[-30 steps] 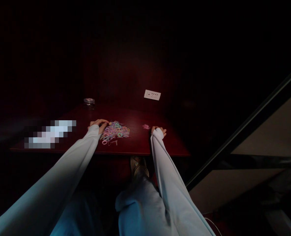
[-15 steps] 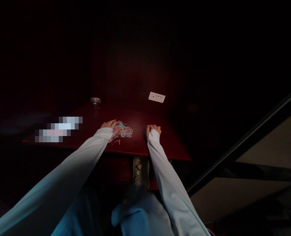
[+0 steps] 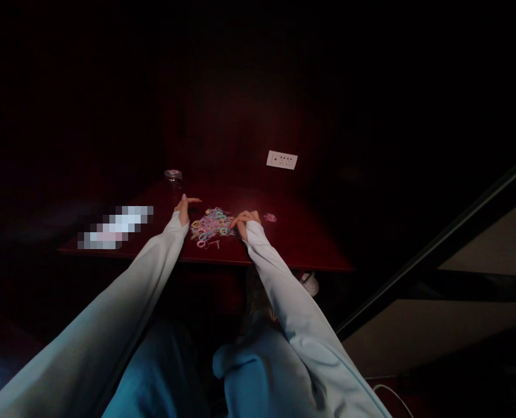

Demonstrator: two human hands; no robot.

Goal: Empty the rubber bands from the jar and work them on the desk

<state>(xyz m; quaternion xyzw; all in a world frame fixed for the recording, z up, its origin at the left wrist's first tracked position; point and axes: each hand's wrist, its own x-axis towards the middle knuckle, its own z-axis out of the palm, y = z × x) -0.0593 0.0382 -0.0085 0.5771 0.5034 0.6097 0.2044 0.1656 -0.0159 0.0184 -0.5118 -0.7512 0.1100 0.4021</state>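
1. The pile of coloured bands [image 3: 213,224] is lying on the table [image 3: 301,244], near its front edge and between the two hands.
2. It is forming a loose, roundish heap and showing no clear long axis; a pink ring [image 3: 201,244] is sitting at its near edge.
3. The right hand [image 3: 246,222] is the nearer one: its fingers are pointing leftward at the heap's right edge, seemingly touching it, so the bands are lying just to their left.
4. Those right fingers are curling inward; whether they are pinching a band, I cannot tell.
5. The left hand [image 3: 183,210] is hovering just beside the far left side, its fingers stretching rightward with the thumb apart, visibly holding nothing; the heap is lying to their right and nearer the body.
6. A small pink cluster [image 3: 270,217] is resting apart, just right of the right hand.
7. No brand is reading clearly: the jar [image 3: 173,177] and wall socket [image 3: 282,160] are showing no legible writing, and pixelation is hiding the bright patch [image 3: 116,227] at left.
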